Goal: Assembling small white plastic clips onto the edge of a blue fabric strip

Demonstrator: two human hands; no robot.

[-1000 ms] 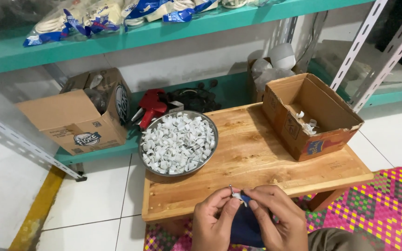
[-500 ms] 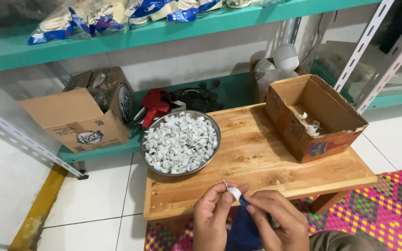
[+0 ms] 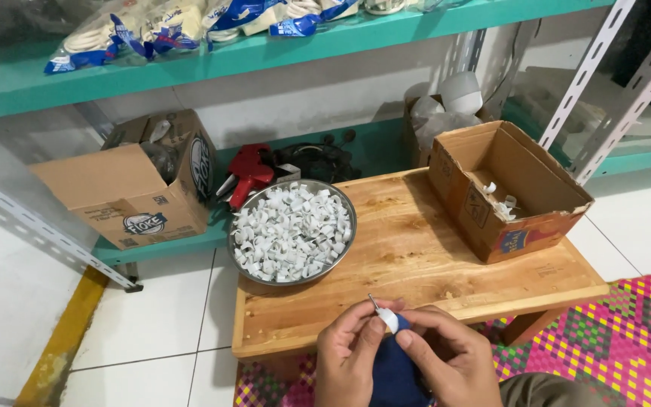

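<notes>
Small white clip point(image 3: 388, 319) with thin nail, tilted, pinched at fingertips.

Single view, head-worn camera. It looks steeply down and forward over the person's lap onto a low wooden bench point(image 3: 416, 256), which fills the centre of the frame. The hands point(image 3: 401, 358) sit close at the bottom edge, partly cut off, with the near bench edge just beyond them. The far end of the view reaches a teal shelf point(image 3: 190, 56) along the top edge and the wall beneath it. White floor tiles point(image 3: 152, 316) take up the left side, a woven mat point(image 3: 612, 339) the lower right corner. The frame is slightly tilted: the bench runs a little askew. With only one view, there is no overlap to record.
</notes>
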